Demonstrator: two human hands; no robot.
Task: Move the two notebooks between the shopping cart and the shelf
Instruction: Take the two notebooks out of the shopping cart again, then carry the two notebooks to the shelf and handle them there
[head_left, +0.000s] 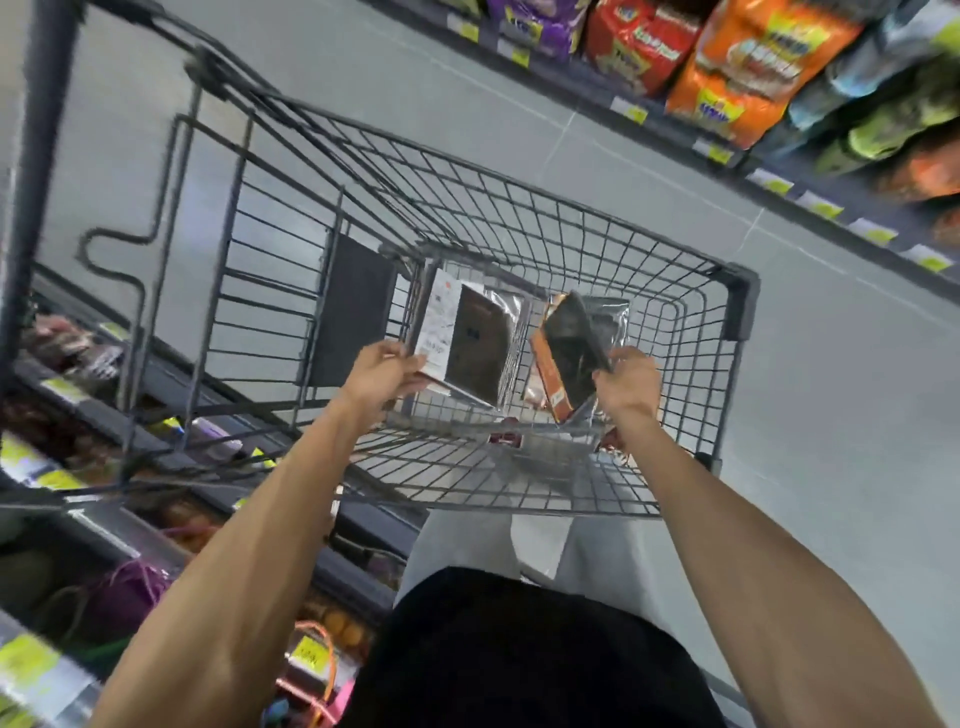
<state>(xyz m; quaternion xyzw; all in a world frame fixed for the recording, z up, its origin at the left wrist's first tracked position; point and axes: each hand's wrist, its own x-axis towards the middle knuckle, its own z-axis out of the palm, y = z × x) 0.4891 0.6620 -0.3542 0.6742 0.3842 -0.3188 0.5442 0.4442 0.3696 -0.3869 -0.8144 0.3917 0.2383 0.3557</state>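
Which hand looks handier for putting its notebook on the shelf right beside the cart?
Probably left. The left hand grips the white-labelled notebook on the side next to that shelf, while the right hand, holding the orange-edged notebook, sits farther across the cart.

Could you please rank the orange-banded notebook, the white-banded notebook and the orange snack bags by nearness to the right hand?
1. Orange-banded notebook, held in the right hand.
2. White-banded notebook, to its left, in the left hand.
3. Orange snack bags, far off, upper right.
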